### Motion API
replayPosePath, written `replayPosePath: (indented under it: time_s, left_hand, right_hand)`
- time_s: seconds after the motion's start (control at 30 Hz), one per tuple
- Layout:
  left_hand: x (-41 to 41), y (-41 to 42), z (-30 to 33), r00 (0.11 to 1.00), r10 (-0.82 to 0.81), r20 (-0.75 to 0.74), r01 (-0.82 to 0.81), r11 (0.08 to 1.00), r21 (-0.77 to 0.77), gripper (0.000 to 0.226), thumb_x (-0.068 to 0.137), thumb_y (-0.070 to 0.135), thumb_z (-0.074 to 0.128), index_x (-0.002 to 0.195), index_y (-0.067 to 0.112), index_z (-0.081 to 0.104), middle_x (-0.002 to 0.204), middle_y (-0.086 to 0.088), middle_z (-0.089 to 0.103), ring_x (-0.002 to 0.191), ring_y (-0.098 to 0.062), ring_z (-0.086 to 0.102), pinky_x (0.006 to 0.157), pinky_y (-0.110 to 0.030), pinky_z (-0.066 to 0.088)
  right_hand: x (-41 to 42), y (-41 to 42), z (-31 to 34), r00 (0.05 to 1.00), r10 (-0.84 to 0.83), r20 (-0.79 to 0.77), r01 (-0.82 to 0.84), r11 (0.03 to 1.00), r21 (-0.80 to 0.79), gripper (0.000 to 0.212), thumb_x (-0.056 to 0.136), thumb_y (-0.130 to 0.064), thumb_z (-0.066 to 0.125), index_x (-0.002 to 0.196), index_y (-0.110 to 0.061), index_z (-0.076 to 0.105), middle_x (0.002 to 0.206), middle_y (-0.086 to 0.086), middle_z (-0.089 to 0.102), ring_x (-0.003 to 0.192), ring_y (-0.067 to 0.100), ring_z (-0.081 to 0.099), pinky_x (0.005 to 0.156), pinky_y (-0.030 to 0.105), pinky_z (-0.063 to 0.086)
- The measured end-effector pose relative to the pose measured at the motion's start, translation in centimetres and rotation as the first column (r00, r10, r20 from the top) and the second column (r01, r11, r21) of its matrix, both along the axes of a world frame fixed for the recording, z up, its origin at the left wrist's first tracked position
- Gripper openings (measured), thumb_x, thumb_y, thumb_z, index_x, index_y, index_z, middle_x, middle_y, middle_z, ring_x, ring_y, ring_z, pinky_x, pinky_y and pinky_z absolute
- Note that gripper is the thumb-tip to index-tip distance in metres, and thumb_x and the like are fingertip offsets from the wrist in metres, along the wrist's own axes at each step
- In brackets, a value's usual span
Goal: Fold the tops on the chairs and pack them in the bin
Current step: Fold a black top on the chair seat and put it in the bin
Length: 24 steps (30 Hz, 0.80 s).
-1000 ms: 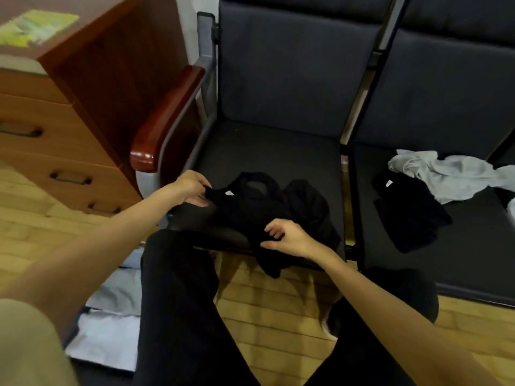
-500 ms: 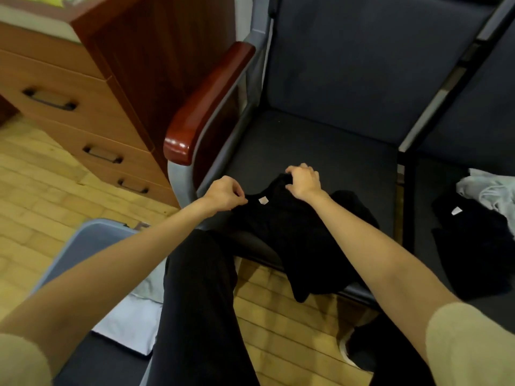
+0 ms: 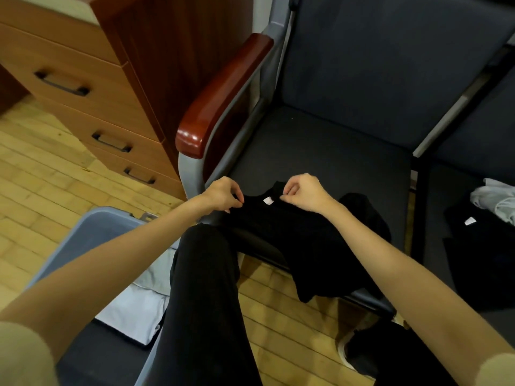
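Black top now pinched at both shoulders

Both hands have closed in on the collar: left hand (image 3: pixel 223 194) and right hand (image 3: pixel 303 193) pinch the black top (image 3: pixel 301 240) either side of its white label (image 3: pixel 268 201), ready to spread it for folding. Beneath the grip lies the chair seat (image 3: pixel 320 151); the bin (image 3: pixel 92 232) sits on the wooden floor (image 3: pixel 41 168), left of it.

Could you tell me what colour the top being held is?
Black top, with a white neck label; head view.
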<state>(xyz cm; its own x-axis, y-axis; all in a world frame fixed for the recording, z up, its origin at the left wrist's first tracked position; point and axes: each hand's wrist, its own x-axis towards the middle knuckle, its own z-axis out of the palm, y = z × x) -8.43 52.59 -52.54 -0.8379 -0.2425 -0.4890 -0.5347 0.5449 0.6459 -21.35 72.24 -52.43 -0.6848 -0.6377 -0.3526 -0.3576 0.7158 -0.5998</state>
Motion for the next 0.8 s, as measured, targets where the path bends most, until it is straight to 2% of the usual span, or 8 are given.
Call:
replayPosePath:
  time_s: [0.17, 0.27, 0.37, 0.47, 0.53, 0.6, 0.7, 0.8]
  left_hand:
    - [0.2, -0.1, -0.1, 1.000, 0.002, 0.015, -0.002, 1.000, 0.020, 0.006, 0.089, 0.003, 0.065, 0.086, 0.009, 0.066, 0.079, 0.001, 0.058, 0.069, -0.011, 0.059, 0.053, -0.015, 0.051]
    - [0.2, -0.1, 0.1, 1.000, 0.001, 0.003, -0.001, 1.000, 0.028, 0.007, 0.089, 0.004, 0.065, 0.086, 0.010, 0.066, 0.081, 0.001, 0.058, 0.070, -0.011, 0.060, 0.053, -0.015, 0.051]
    - [0.0, 0.0, 0.2, 1.000, 0.001, -0.010, 0.000, 1.000, 0.025, 0.007, 0.089, 0.004, 0.064, 0.087, 0.010, 0.066, 0.082, 0.000, 0.059, 0.070, -0.012, 0.060, 0.054, -0.016, 0.051]
    - [0.0, 0.1, 0.6, 0.999, 0.002, -0.032, -0.002, 1.000, 0.006, 0.010, 0.089, 0.004, 0.064, 0.084, 0.012, 0.065, 0.078, 0.000, 0.058, 0.068, -0.011, 0.060, 0.055, -0.017, 0.050]
    - [0.0, -0.1, 1.2, 0.998, -0.002, -0.063, -0.001, 0.999, -0.045, 0.013, 0.088, 0.003, 0.065, 0.082, 0.014, 0.065, 0.076, 0.001, 0.055, 0.065, -0.010, 0.056, 0.055, -0.016, 0.045]
    - [0.1, -0.3, 2.1, 0.992, 0.026, -0.127, -0.042, 0.992, -0.122, 0.016, 0.087, 0.000, 0.064, 0.082, 0.015, 0.065, 0.078, 0.002, 0.054, 0.067, -0.008, 0.052, 0.056, -0.014, 0.040]
    - [-0.1, -0.6, 3.5, 0.951, 0.148, -0.273, -0.196, 0.968, -0.158, 0.023, 0.086, -0.005, 0.058, 0.082, 0.018, 0.062, 0.088, 0.000, 0.056, 0.071, -0.008, 0.051, 0.057, -0.017, 0.039]
    - [-0.7, 0.0, 5.2, 0.871, 0.248, -0.424, -0.320, 0.941, -0.107, 0.025, 0.087, -0.008, 0.052, 0.086, 0.015, 0.061, 0.100, -0.002, 0.058, 0.089, -0.014, 0.054, 0.066, -0.019, 0.040]
  right_hand:
    - [-2.7, 0.6, -1.8, 0.952, -0.282, -0.120, 0.275, 0.959, -0.069, 0.016, 0.088, -0.009, 0.063, 0.104, -0.013, 0.062, 0.099, 0.004, 0.063, 0.094, 0.019, 0.063, 0.081, 0.029, 0.051]
    - [-3.6, -0.2, -2.0, 0.983, -0.183, 0.003, 0.183, 0.983, -0.023, 0.042, 0.086, -0.020, 0.072, 0.124, -0.013, 0.055, 0.110, 0.007, 0.056, 0.100, 0.020, 0.057, 0.088, 0.031, 0.049]
    - [-3.0, -1.2, -1.8, 0.996, -0.023, 0.085, 0.018, 0.998, 0.061, 0.056, 0.077, -0.026, 0.080, 0.126, -0.015, 0.055, 0.113, 0.006, 0.050, 0.104, 0.019, 0.052, 0.092, 0.031, 0.045]
    - [-2.5, -1.6, -2.8, 0.994, 0.070, -0.087, -0.053, 0.982, 0.181, 0.039, 0.079, -0.020, 0.078, 0.114, -0.013, 0.062, 0.118, 0.009, 0.049, 0.107, 0.023, 0.052, 0.095, 0.038, 0.047]
    - [-2.3, -1.4, -2.4, 0.992, -0.014, -0.125, 0.028, 0.994, 0.109, 0.017, 0.085, -0.012, 0.071, 0.100, -0.010, 0.064, 0.109, 0.008, 0.056, 0.103, 0.025, 0.058, 0.090, 0.035, 0.049]
    - [-2.5, -0.5, -1.0, 0.975, -0.197, -0.099, 0.197, 0.980, -0.005, 0.010, 0.087, -0.008, 0.067, 0.097, -0.007, 0.066, 0.096, 0.005, 0.059, 0.100, 0.024, 0.061, 0.085, 0.029, 0.047]
    - [-3.4, 2.1, 1.6, 0.903, -0.420, 0.094, 0.425, 0.904, -0.048, 0.022, 0.087, -0.011, 0.069, 0.108, -0.007, 0.065, 0.102, 0.005, 0.059, 0.101, 0.020, 0.057, 0.083, 0.029, 0.042]
    - [-3.4, 5.6, 4.7, 0.787, -0.383, 0.484, 0.448, 0.894, -0.021, 0.014, 0.092, -0.010, 0.063, 0.105, -0.011, 0.058, 0.113, 0.014, 0.061, 0.096, 0.023, 0.061, 0.077, 0.036, 0.051]
